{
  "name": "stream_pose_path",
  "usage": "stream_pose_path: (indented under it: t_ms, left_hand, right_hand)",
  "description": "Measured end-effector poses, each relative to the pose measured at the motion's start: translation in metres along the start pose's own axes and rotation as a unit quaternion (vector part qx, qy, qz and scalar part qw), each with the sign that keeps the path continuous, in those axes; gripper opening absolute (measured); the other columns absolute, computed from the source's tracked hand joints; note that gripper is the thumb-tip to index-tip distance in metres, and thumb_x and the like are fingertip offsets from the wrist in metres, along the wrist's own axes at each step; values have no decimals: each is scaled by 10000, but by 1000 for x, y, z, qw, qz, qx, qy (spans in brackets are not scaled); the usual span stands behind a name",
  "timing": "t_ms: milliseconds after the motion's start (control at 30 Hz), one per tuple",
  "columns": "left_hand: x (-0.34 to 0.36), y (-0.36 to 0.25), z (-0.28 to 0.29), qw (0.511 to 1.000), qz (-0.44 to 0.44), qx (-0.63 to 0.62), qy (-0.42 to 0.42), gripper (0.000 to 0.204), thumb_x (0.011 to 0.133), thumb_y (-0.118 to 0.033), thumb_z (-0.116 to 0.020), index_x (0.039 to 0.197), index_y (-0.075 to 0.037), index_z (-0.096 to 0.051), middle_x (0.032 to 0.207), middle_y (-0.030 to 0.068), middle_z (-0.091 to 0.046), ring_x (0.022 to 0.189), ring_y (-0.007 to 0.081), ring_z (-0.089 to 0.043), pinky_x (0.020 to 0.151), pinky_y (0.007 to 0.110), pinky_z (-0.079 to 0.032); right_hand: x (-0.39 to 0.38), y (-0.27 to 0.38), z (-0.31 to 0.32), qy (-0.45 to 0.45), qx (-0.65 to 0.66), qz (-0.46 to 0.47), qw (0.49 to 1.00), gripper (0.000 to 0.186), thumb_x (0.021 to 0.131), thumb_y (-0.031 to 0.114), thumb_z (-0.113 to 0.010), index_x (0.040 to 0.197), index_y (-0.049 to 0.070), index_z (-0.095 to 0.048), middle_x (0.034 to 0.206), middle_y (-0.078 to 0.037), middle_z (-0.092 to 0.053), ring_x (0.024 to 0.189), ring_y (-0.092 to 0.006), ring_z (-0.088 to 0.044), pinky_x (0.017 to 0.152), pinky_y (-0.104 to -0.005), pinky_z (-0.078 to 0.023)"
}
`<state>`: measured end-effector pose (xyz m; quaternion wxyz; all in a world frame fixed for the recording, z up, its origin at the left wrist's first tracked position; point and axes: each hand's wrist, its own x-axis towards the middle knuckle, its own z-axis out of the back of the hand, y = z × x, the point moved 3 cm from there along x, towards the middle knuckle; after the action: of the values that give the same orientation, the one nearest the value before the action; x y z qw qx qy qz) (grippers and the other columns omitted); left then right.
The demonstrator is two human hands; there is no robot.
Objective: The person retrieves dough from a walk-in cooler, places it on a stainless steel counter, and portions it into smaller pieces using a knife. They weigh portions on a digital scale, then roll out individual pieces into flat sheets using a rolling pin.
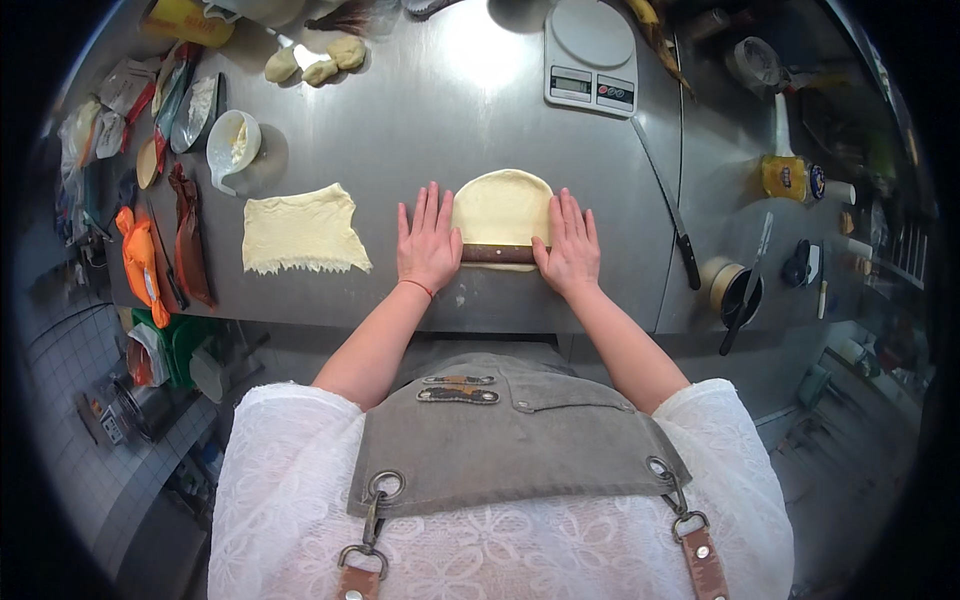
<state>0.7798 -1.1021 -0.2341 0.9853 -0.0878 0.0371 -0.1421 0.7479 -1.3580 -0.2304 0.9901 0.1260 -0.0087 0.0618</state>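
Observation:
A dark brown rolling pin (498, 254) lies across the near part of a pale, flattened piece of dough (503, 205) with a rounded far edge. My left hand (429, 243) rests flat at the pin's left end, fingers stretched forward and thumb touching the pin. At the right end, my right hand (572, 242) is laid out the same way, its thumb on the pin. Both palms hide the pin's ends. Left of my hands, a second flat dough sheet (303, 230) with a ragged near edge lies on the metal table (400, 140).
Several dough lumps (346, 53) and a white bowl (234, 142) stand at the far left. An orange bag (140, 258) lies at the left edge. A kitchen scale (591, 55), a long knife (668, 205) and a cup with a knife across it (727, 287) are on the right.

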Motion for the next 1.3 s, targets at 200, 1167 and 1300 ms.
stream_pose_path:
  t_ms: [200,1167,1300]
  left_hand:
    - [-34,3,-8,1000,-5,-29,-5,666,989,-304,-544,1590,-59,-395,1664,178,-350,1543,333,-326,1250,565,-246]
    - [-171,9,50,974,-168,-152,-12,486,923,-178,-683,1400,-136,-595,1436,14,-599,1304,211,-552,1144,407,-368]
    - [-157,-8,71,962,-209,-167,-47,448,903,-188,-735,1335,-134,-631,1240,27,-651,1165,255,-588,1033,412,-440]
  right_hand:
    - [-34,7,-8,-20,32,21,999,797,925,369,-655,1558,-37,-388,1620,-233,-399,1492,-331,-417,1246,-521,-291]
    - [-176,23,16,45,10,120,992,660,832,300,-792,1394,96,-511,1278,-109,-555,1218,-278,-525,1054,-436,-397]
    - [-155,-11,35,13,-26,198,980,630,824,312,-788,1350,86,-525,1251,-112,-566,1162,-295,-560,1016,-424,-436]
